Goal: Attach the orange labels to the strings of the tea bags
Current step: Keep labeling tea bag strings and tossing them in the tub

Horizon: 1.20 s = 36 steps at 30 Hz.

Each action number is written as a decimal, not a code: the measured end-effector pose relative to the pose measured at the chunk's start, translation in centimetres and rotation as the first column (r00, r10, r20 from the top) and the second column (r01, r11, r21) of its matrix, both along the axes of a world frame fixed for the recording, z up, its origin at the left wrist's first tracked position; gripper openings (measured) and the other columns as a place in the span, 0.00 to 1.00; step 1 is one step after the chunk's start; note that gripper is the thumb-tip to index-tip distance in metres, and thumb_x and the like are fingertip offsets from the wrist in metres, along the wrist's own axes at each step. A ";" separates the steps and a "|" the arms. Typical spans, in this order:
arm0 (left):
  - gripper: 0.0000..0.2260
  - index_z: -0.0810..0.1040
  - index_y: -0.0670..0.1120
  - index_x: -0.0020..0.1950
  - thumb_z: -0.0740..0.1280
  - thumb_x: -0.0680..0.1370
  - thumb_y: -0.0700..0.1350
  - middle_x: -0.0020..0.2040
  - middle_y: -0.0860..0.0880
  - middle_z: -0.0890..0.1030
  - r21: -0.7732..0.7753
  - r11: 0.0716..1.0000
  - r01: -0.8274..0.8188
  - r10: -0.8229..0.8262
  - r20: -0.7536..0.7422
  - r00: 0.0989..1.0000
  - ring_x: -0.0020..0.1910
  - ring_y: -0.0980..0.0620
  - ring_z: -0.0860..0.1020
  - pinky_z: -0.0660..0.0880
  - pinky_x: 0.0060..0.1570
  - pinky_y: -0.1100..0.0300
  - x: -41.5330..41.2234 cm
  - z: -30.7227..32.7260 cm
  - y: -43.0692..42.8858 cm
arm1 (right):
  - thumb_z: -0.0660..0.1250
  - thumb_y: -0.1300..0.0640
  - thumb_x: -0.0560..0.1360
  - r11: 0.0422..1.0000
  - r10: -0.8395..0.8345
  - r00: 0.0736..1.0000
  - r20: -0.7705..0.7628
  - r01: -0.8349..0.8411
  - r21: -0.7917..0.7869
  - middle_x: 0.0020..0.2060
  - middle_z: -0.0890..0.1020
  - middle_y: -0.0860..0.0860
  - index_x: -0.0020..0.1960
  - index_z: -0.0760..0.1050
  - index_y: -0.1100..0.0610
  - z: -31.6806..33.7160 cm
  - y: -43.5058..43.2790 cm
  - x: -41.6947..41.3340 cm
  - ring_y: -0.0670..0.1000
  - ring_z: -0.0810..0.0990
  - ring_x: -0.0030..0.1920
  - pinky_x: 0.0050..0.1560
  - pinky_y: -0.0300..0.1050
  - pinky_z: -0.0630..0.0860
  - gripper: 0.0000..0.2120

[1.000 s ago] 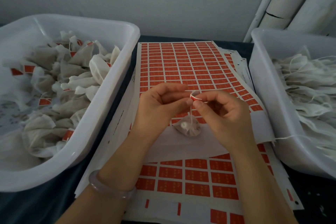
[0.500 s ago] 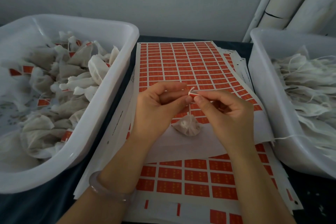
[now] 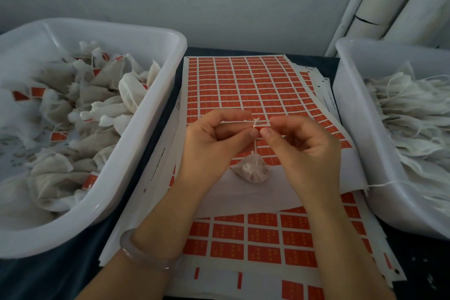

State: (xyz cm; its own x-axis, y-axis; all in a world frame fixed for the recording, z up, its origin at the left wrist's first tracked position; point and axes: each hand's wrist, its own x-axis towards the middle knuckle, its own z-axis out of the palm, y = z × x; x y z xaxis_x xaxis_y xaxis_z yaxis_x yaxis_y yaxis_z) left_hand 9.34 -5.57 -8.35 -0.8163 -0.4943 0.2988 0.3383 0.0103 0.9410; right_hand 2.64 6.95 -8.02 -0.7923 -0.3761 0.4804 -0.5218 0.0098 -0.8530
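A small white tea bag [image 3: 250, 170] lies on the label sheets between my hands, and its string [image 3: 254, 144] runs straight up to my fingertips. My left hand [image 3: 214, 143] and my right hand [image 3: 302, 146] meet above it, and both pinch a small orange label [image 3: 261, 124] at the top of the string. The string's frayed end sticks out above the label. A sheet of orange labels [image 3: 253, 85] lies beyond my hands, and another sheet of labels [image 3: 258, 238] lies under my wrists.
A white bin [image 3: 155, 114] on the left holds several tea bags with orange labels. On the right a second white bin [image 3: 350, 129] holds several tea bags with loose strings. White pipes [image 3: 379, 2] stand at the back right against the wall.
Both hands have lifted slightly and the string now hangs taut from the label. The label has turned flatter between my fingertips. The tea bag stays on the sheet.
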 end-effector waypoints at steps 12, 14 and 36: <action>0.13 0.77 0.43 0.48 0.71 0.69 0.30 0.37 0.48 0.84 0.017 1.000 -0.012 0.012 -0.015 1.000 0.38 0.50 0.83 0.79 0.38 0.60 -0.3 -0.8 -0.6 | 0.68 0.61 0.74 0.984 0.116 0.992 -0.045 -0.109 0.139 0.36 0.81 0.40 0.43 0.77 0.49 -0.5 -0.4 0.2 0.42 0.80 0.41 0.40 0.31 0.75 0.07; 0.12 0.75 0.42 0.46 0.71 0.69 0.29 0.37 0.47 0.84 0.041 0.998 -0.043 0.044 -0.019 0.999 0.37 0.50 0.83 0.78 0.36 0.61 -0.4 -0.9 -0.7 | 0.69 0.56 0.73 0.987 0.111 0.993 0.036 -0.114 0.115 0.37 0.82 0.41 0.45 0.78 0.48 -0.6 -0.5 0.2 0.42 0.81 0.42 0.40 0.32 0.77 0.03; 0.24 0.52 0.43 0.76 0.52 0.80 0.45 0.75 0.48 0.60 -0.082 0.890 -0.449 0.413 -0.272 0.869 0.74 0.53 0.61 0.61 0.72 0.48 0.9 1.9 -3.1 | 0.66 0.61 0.76 0.957 0.265 0.962 0.059 -0.270 0.102 0.48 0.80 0.49 0.56 0.71 0.54 7.5 -16.0 0.8 0.44 0.80 0.45 0.40 0.29 0.77 0.10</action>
